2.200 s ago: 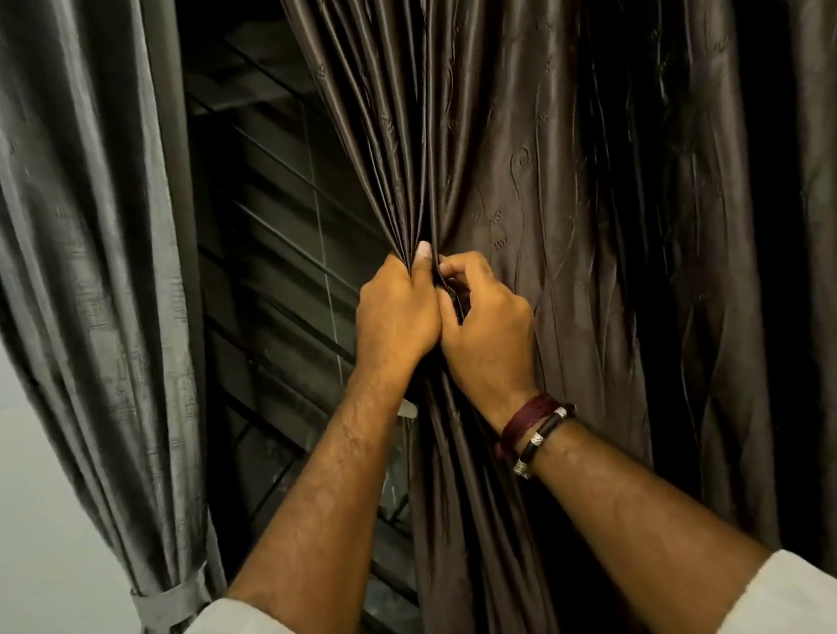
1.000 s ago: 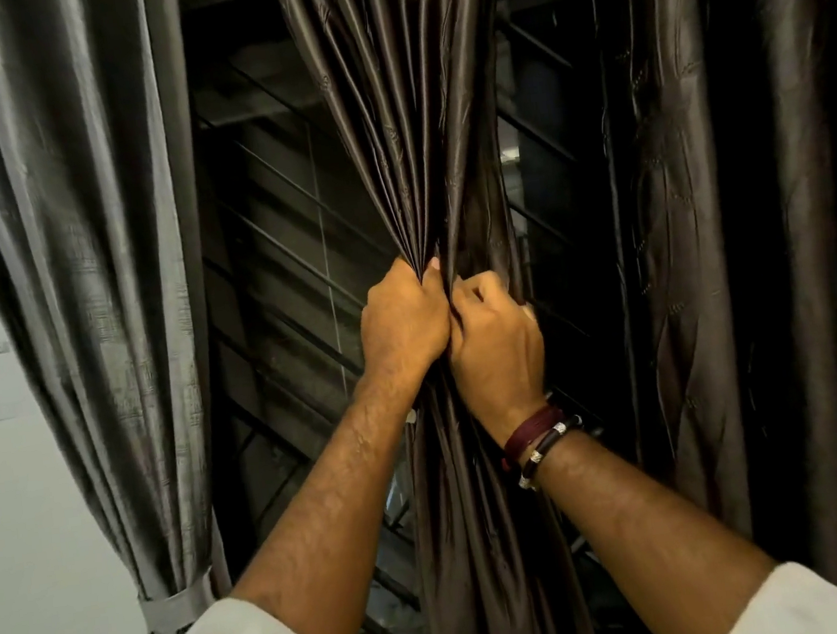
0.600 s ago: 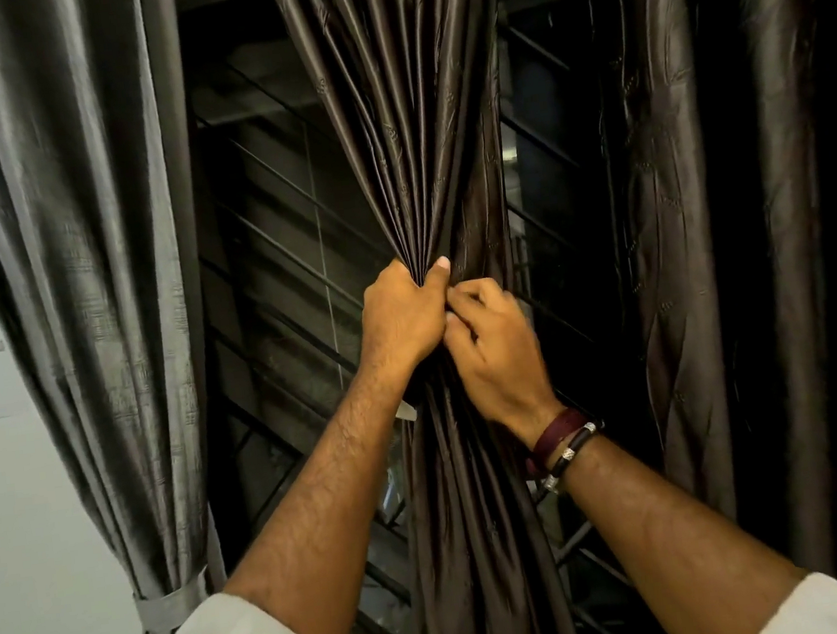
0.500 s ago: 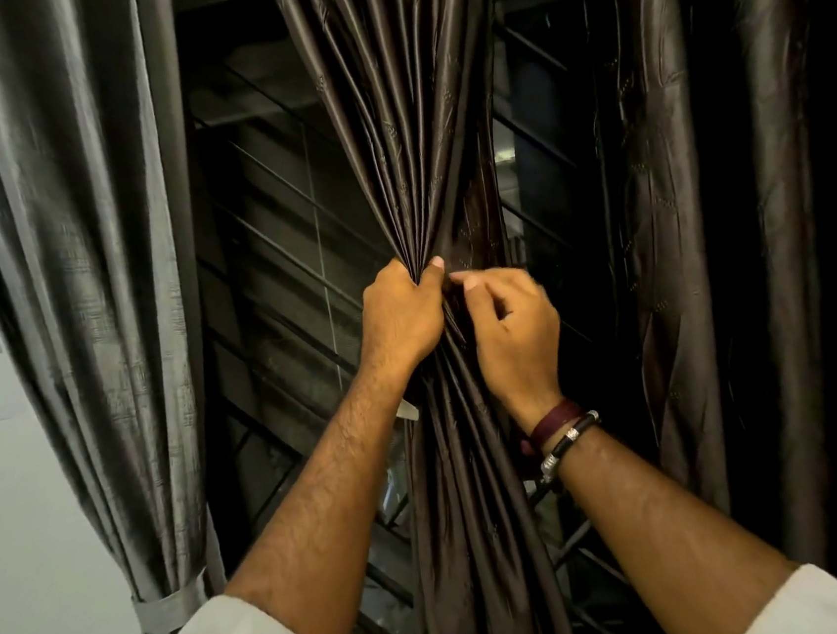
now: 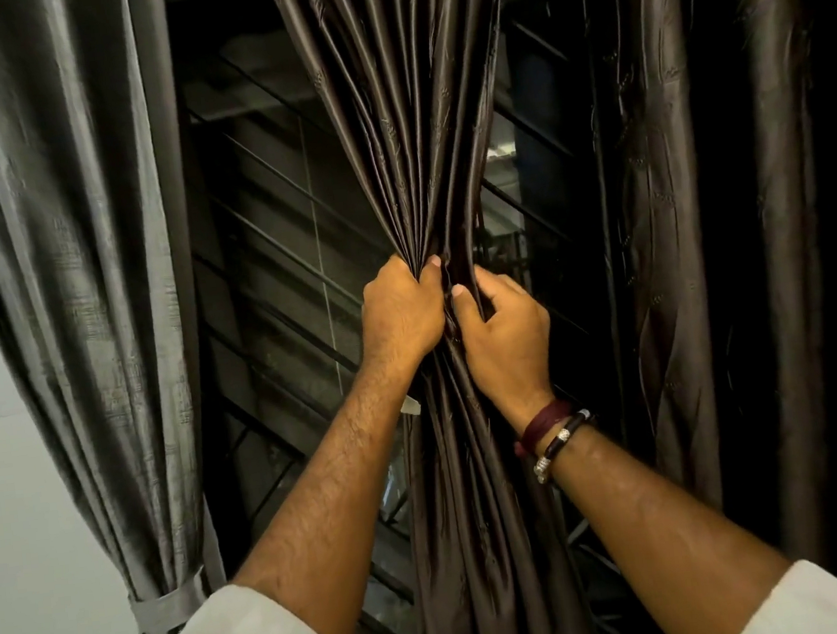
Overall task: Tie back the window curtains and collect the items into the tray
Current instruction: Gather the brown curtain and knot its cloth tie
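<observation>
At the far left, a pale wall (image 5: 24, 513) is being partly covered by a grey curtain (image 5: 68, 250), which is being held in near its lower end by a grey tie-back band (image 5: 170, 603) wrapped around it. Just right of that curtain, a dark window with slanted bars (image 5: 273, 280) is being left exposed.

In the middle, a dark brown curtain (image 5: 415, 110) is being gathered into a narrow bundle of pleats. The bundle is being gripped by the left hand (image 5: 398, 313), whose fingers are being curled round the folds from the left side, the thumb lying against the front of the fabric. A small pale tab (image 5: 410, 404) is being shown beside the left wrist; what it is cannot be told. The same bundle is being clasped by the right hand (image 5: 506, 333) directly beside the left one, thumb in front and fingers bent round the right edge of the folds. The two hands are being kept close together, touching or nearly so. Two bracelets (image 5: 552, 431) are being worn on the right wrist.

At the right, another dark curtain panel (image 5: 733, 232) is being left hanging loose in deep shadow.
</observation>
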